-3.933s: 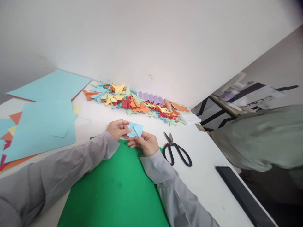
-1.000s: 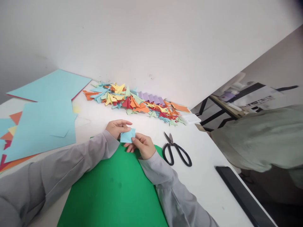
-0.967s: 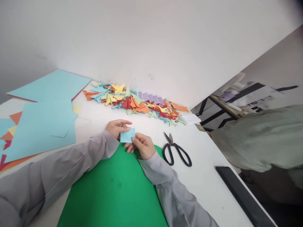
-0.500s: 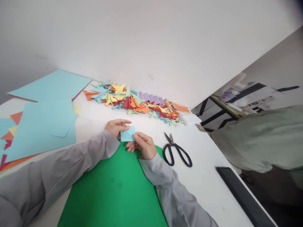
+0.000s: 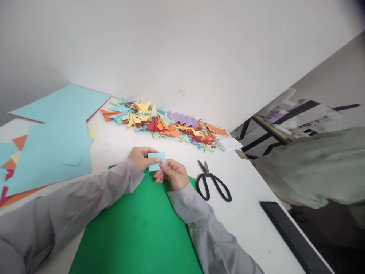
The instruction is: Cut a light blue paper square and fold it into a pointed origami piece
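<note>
A small folded piece of light blue paper [image 5: 156,155] is held up between both hands, above the far edge of a green mat [image 5: 137,224]. My left hand [image 5: 140,158] grips its left side, with the thumb lying across the front and the other fingers behind. At its lower right, my right hand [image 5: 174,174] pinches it between thumb and fingers. The parts of the fingers behind the paper are hidden. Black-handled scissors [image 5: 207,174] lie to the right of my right hand, blades slightly apart.
Along the wall runs a heap of folded paper planes [image 5: 159,123] in several colours. Large light blue sheets [image 5: 54,148] lie at the left. A dark flat device [image 5: 291,236] rests near the table's right edge. Beyond it, a person's pale green garment [image 5: 310,163] shows.
The paper has shifted slightly right, and its front now looks plain where diagonal fold lines showed before. My left thumb has slid down across it.
</note>
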Demonstrator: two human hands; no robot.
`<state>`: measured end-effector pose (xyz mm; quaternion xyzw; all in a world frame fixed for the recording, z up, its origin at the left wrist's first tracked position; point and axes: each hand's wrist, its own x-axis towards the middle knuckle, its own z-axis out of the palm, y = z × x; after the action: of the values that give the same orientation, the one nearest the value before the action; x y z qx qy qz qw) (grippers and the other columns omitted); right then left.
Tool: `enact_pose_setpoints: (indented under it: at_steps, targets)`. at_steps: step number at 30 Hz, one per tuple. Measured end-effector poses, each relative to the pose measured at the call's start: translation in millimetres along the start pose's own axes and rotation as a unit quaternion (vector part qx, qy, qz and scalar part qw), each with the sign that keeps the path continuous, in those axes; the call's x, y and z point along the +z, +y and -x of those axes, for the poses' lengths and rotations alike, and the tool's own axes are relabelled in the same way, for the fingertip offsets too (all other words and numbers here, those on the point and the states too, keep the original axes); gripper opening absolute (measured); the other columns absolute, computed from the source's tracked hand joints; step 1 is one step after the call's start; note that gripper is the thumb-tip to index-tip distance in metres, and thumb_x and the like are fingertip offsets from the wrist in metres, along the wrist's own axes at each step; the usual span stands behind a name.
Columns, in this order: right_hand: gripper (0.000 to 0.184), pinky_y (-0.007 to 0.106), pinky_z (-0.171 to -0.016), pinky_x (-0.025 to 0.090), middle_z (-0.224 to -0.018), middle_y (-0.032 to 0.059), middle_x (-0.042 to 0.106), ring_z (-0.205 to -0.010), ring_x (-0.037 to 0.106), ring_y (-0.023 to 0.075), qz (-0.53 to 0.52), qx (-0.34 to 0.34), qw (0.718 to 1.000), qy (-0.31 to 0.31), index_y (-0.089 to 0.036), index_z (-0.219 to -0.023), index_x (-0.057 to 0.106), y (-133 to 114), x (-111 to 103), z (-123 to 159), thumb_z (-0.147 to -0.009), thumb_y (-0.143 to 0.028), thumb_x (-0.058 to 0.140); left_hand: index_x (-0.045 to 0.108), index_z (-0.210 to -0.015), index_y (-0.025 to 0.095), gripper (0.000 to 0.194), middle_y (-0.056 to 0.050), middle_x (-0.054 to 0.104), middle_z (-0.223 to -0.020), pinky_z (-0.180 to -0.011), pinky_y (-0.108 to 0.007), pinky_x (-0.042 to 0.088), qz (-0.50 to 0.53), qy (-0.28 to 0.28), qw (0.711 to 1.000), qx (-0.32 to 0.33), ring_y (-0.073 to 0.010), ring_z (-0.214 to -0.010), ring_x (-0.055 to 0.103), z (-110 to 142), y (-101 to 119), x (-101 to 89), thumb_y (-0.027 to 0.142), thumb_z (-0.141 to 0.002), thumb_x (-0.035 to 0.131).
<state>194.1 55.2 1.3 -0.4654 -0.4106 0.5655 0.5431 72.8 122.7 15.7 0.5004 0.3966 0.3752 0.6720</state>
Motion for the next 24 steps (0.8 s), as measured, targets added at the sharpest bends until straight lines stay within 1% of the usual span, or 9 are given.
enact_pose_setpoints:
  at_steps: [5, 8, 11, 15, 19, 22, 24]
  targets:
    - [0.026, 0.018, -0.036, 0.041, -0.049, 0.0009, 0.064, -0.038, 0.057, 0.0110, -0.006, 0.003, 1.000, 0.008, -0.016, -0.062, 0.050, -1.2, 2.1, 1.1, -0.065, -0.038, 0.064, 0.063, -0.065, 0.010, 0.035, 0.003, 0.053, -0.040, -0.032, -0.017, 0.033, 0.018, 0.005, 0.999, -0.027, -0.0046, -0.033, 0.041, -0.8, 0.2, 0.1, 0.025, -0.036, 0.078]
    - [0.026, 0.018, -0.035, 0.041, -0.047, 0.0002, 0.063, -0.036, 0.055, 0.0104, -0.005, -0.009, 0.999, 0.035, -0.016, -0.061, 0.051, -2.5, 5.1, 1.8, -0.065, -0.038, 0.064, 0.063, -0.064, 0.010, 0.036, 0.003, 0.053, -0.041, -0.033, -0.017, 0.033, 0.044, -0.002, 0.998, -0.033, -0.0058, -0.034, 0.043, -1.8, 0.2, 0.0, 0.030, -0.038, 0.077]
    - [0.025, 0.018, -0.034, 0.040, -0.045, -0.0004, 0.062, -0.034, 0.053, 0.0093, 0.024, -0.027, 0.997, 0.066, -0.016, -0.059, 0.052, -4.0, 6.7, 2.3, -0.065, -0.036, 0.065, 0.063, -0.063, 0.010, 0.034, 0.004, 0.051, -0.040, -0.032, -0.018, 0.033, 0.058, -0.004, 0.998, -0.032, -0.0065, -0.034, 0.044, -3.7, -1.9, -1.0, 0.033, -0.041, 0.075]
    - [0.024, 0.018, -0.032, 0.038, -0.043, -0.0006, 0.061, -0.032, 0.050, 0.0083, 0.060, -0.045, 0.991, 0.107, -0.015, -0.056, 0.054, -6.6, 5.2, 2.1, -0.063, -0.034, 0.066, 0.064, -0.064, 0.011, 0.031, 0.002, 0.055, -0.044, -0.037, -0.021, 0.038, 0.063, -0.014, 0.998, -0.001, -0.0080, -0.038, 0.047, -7.9, -8.5, -2.4, 0.033, -0.045, 0.073]
    - [0.019, 0.017, -0.029, 0.035, -0.039, -0.0034, 0.057, -0.028, 0.046, 0.0067, 0.068, -0.069, 0.981, 0.166, -0.015, -0.065, 0.061, -8.9, 3.4, 1.4, -0.063, -0.032, 0.066, 0.066, -0.066, 0.010, 0.030, -0.001, 0.060, -0.056, -0.045, -0.025, 0.044, 0.082, -0.015, 0.996, 0.041, -0.0112, -0.049, 0.054, -11.2, -14.1, -2.4, 0.033, -0.047, 0.072]
    - [0.018, 0.019, -0.032, 0.038, -0.045, -0.0017, 0.060, -0.033, 0.050, 0.0076, 0.064, -0.098, 0.973, 0.199, -0.015, -0.067, 0.063, -9.1, 1.9, 0.3, -0.062, -0.031, 0.067, 0.066, -0.067, 0.010, 0.029, -0.003, 0.062, -0.067, -0.047, -0.024, 0.046, 0.089, -0.009, 0.994, 0.056, -0.0109, -0.054, 0.055, -10.5, -12.3, -1.4, 0.032, -0.049, 0.072]
    - [0.017, 0.020, -0.036, 0.042, -0.054, 0.0005, 0.064, -0.039, 0.054, 0.0089, 0.059, -0.117, 0.966, 0.222, -0.015, -0.068, 0.064, -8.8, 0.2, -0.7, -0.062, -0.030, 0.067, 0.065, -0.074, 0.011, 0.031, -0.002, 0.062, -0.067, -0.048, -0.023, 0.046, 0.107, 0.002, 0.993, 0.044, -0.0102, -0.057, 0.056, -8.8, -7.9, -0.4, 0.030, -0.049, 0.072]
